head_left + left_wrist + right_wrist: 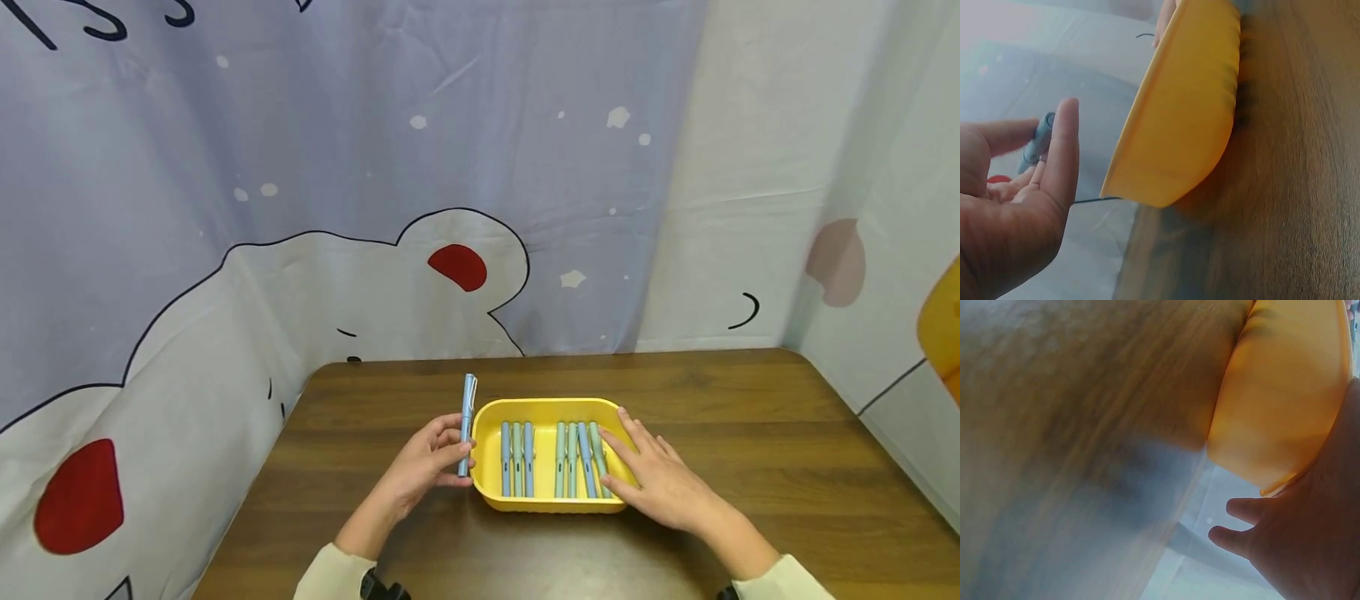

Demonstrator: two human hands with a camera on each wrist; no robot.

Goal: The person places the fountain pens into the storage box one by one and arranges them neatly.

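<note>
My left hand (pixel 429 460) pinches a light blue pen (pixel 467 417) between thumb and fingers. The pen stands nearly upright, its clip at the top, just off the left end of a yellow plastic tray (pixel 551 506). In the left wrist view, the same pen (pixel 1036 145) shows end-on between the fingers. Spread across the tray's right rim, my right hand (pixel 663 483) reaches inside with thumb and a finger by the rightmost green pen (pixel 600 458); whether they touch it I cannot tell. Inside are a left group of blue and green pens (pixel 517 458) and a right group of several.
The tray rests on a brown wooden table (pixel 375 400). Behind it and along the sides hangs a printed curtain (pixel 337 150) with cartoon shapes. Between the two pen groups, a strip of the tray floor shows.
</note>
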